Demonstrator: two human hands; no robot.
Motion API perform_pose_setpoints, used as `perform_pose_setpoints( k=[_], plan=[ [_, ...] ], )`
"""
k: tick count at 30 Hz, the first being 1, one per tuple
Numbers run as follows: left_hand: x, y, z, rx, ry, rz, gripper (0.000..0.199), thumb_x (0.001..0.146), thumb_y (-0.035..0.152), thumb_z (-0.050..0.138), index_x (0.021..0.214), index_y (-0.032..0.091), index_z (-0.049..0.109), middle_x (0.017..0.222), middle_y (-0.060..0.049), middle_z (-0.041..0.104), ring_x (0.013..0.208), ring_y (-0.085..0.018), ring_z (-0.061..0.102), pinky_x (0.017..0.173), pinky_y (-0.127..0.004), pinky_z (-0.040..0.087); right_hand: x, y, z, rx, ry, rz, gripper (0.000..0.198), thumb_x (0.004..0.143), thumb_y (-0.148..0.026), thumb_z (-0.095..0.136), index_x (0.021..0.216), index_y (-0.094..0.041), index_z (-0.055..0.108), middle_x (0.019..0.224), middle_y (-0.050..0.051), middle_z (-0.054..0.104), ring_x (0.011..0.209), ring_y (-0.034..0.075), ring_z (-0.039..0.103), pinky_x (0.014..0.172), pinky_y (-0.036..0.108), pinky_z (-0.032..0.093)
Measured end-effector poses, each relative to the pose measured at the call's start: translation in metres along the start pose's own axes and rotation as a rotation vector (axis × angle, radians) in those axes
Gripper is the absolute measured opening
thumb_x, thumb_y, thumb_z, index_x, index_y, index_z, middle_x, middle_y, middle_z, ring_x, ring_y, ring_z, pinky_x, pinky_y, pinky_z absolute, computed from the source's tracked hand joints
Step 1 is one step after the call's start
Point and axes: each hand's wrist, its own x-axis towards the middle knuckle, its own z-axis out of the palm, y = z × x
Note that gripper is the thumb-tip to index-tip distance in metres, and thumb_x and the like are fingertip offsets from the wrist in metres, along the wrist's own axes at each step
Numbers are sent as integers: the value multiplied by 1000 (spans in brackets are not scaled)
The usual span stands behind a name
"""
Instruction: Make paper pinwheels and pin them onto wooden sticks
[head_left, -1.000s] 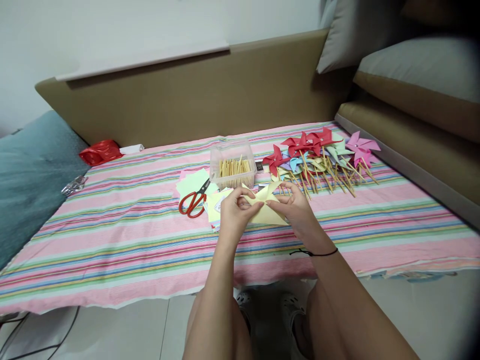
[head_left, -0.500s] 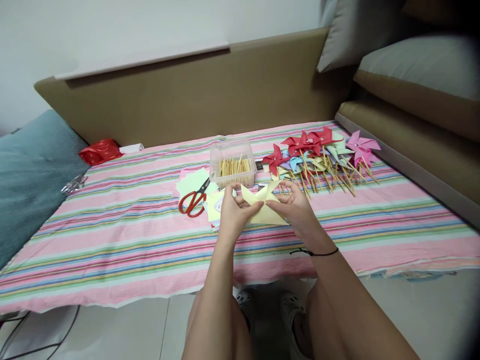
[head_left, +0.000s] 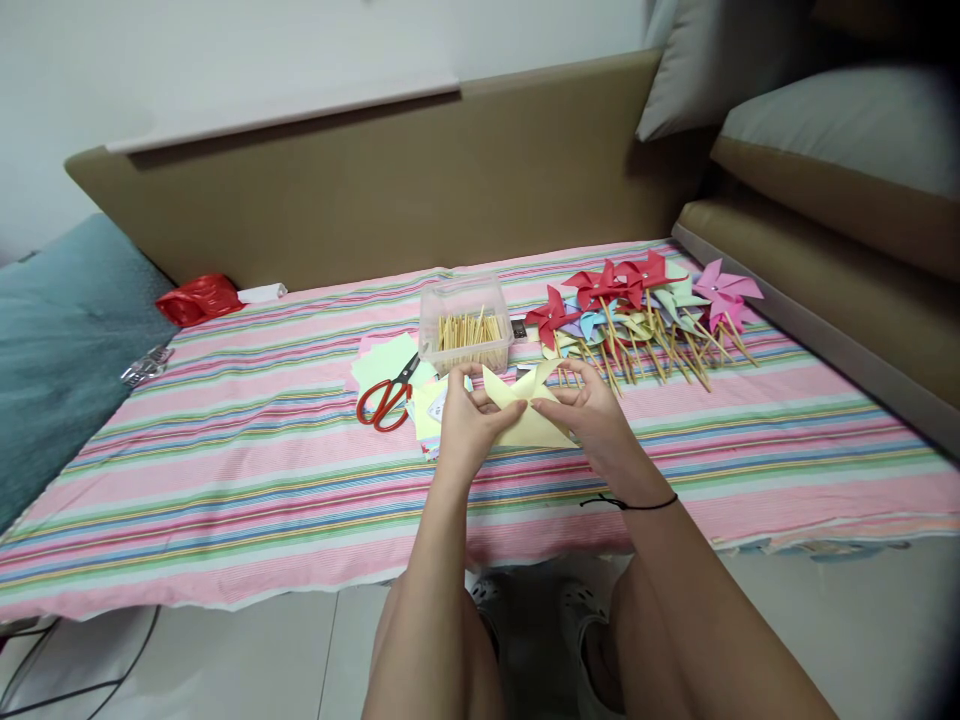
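Thin black cord bracelet (head_left: 651, 507), grey clogs (head_left: 579, 602) with round holes

The bracelet rings the right wrist (head_left: 643, 483) of the person before me, a loose end (head_left: 600, 499) sticking out. Left hand (head_left: 466, 428), right hand (head_left: 598, 422) and both forearms (head_left: 429, 570) are bare, as are the legs (head_left: 637, 630). The clogs' toes are rounded, their colour dimmed by shadow.

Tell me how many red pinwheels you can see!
3, all beyond the right hand: the left red pinwheel lies nearest the clear box, the middle red pinwheel is farther right, and the right red pinwheel is farthest right. More may be hidden underneath.
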Motion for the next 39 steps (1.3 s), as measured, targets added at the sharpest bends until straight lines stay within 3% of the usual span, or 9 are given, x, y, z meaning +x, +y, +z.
perform_pose_setpoints(
  k=[9, 21, 26, 30, 39],
  plan=[
    [0, 1, 0, 13, 5, -6, 60, 55, 22, 78, 95, 24, 32, 57, 7, 62, 44, -9, 53, 46, -18, 42, 0, 1, -1, -41, -31, -3, 76, 48, -31, 83, 111, -25, 40, 69, 0, 71, 56, 21, 67, 57, 34, 52],
    [1, -1, -4, 44, 46, 0, 58, 56, 20, 76, 92, 25, 31, 56, 8, 62, 44, -10, 55, 47, -17, 41, 2, 4, -5, -52, -85, -48, 71, 57, -34, 81, 115, -23, 41, 68, -2, 69, 55, 16, 65, 55, 28, 52],
    [2, -1, -5, 32, 67, -9, 60, 53, 20, 77, 92, 25, 32, 57, 7, 63, 45, -11, 56, 47, -18, 41, 2, 7, -4, -46, -106, -72, 78, 53, -34, 84, 116, -24, 39, 77, 2, 72, 63, 19, 69, 60, 31, 54],
    [1, -2, -5, 24, 48, -8, 59, 55, 21, 77, 93, 24, 31, 56, 8, 61, 45, -11, 57, 47, -19, 43, 5, 12, -5, -90, -100, -142, 76, 56, -34, 83, 117, -26, 39, 73, 0, 71, 62, 21, 69, 59, 32, 54],
    [-1, 0, -6, 78, 25, -15, 62, 55, 22, 78, 102, 23, 37, 55, 9, 59, 44, -10, 54, 46, -18, 41, 3, 13, -5, -144, -83, -151, 74, 55, -32, 82, 116, -24, 42, 71, 0, 70, 62, 20, 67, 57, 30, 51]
  ],
)
